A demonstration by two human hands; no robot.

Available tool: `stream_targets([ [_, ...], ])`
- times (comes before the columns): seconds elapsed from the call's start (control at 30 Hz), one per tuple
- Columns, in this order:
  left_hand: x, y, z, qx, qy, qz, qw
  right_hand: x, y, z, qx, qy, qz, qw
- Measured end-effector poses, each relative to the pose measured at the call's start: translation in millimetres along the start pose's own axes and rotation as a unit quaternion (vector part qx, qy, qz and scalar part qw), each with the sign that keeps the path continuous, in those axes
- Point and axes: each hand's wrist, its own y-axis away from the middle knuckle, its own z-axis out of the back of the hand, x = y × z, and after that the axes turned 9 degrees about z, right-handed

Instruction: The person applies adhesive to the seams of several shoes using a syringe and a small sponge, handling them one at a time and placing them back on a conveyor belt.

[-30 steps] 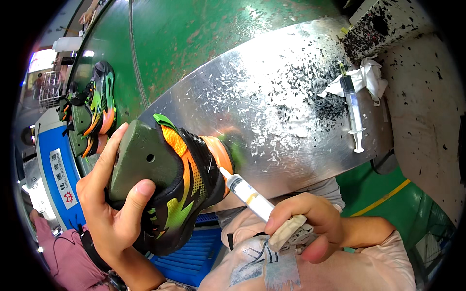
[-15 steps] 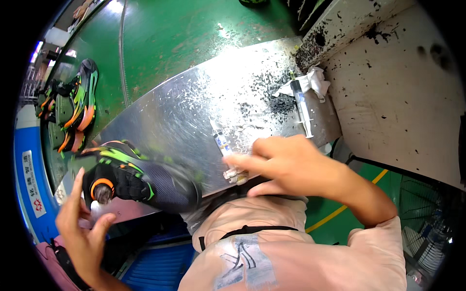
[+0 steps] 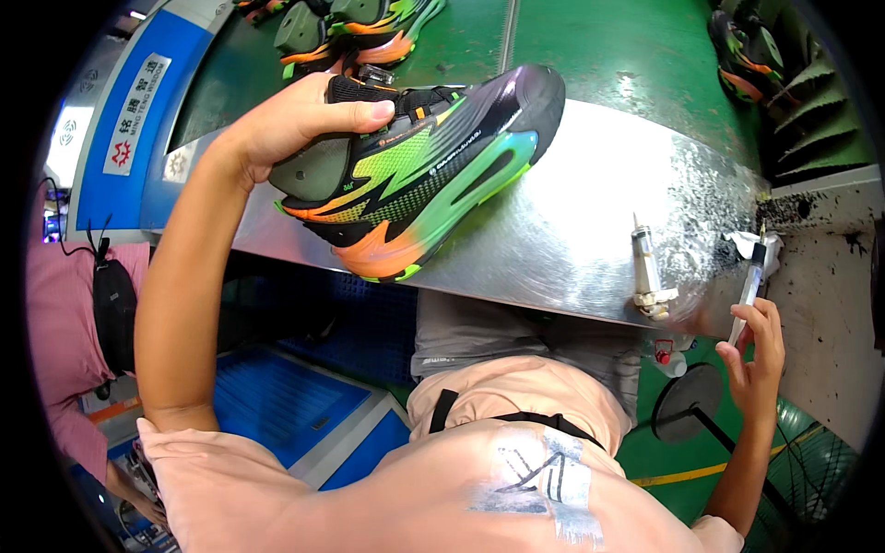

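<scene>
My left hand (image 3: 290, 124) is closed on the collar and tongue of a black, green and orange sports shoe (image 3: 433, 170). The shoe is held over the metal table, its toe pointing to the far right and its side facing me. A grey-green shoe last (image 3: 312, 168) fills its opening. At the right end of the table, the fingers of my right hand (image 3: 758, 355) are closed round the plunger end of a dark-tipped syringe (image 3: 753, 275). Left of it lies another syringe (image 3: 647, 263) with a yellowed white lower end, touched by neither hand.
The metal table (image 3: 553, 249) has dark specks at its right end, by a crumpled white tissue (image 3: 772, 247). Several similar shoes (image 3: 392, 28) stand on the green surface beyond, and another shoe (image 3: 745, 55) is far right. A person in pink (image 3: 88, 313) is at the left.
My left hand has taken hold of the shoe, now lifted and turned. My right hand has left the yellowed syringe for the dark-tipped one. The whole view has swung left.
</scene>
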Motion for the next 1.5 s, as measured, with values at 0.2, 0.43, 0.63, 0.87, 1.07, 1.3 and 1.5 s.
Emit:
stream_targets([
  [0.2,23,7,-4,-0.002,0.043,0.035,0.998,-3,-4,-9,0.083,-0.054,-0.02,0.995],
  [0.43,33,6,-4,0.0,0.118,0.054,0.992,-15,12,-6,-0.038,-0.301,-0.131,0.944],
  [0.63,35,8,2,-0.016,0.063,0.034,0.997,-10,8,-3,-0.004,-0.421,-0.12,0.899],
  [0.87,-5,74,-65,-0.247,-0.479,-0.216,0.814,1,-10,-1,-0.024,-0.312,-0.148,0.938],
  [1.07,65,105,-104,-0.362,-0.408,-0.338,0.767,28,-27,2,-0.017,-0.227,-0.151,0.962],
  [1.3,96,114,-112,-0.349,-0.346,-0.356,0.795,148,-154,-33,0.073,-0.677,-0.064,0.729],
  [1.5,103,120,-111,-0.335,-0.354,-0.337,0.806,191,-195,-93,0.217,-0.645,-0.134,0.72],
])
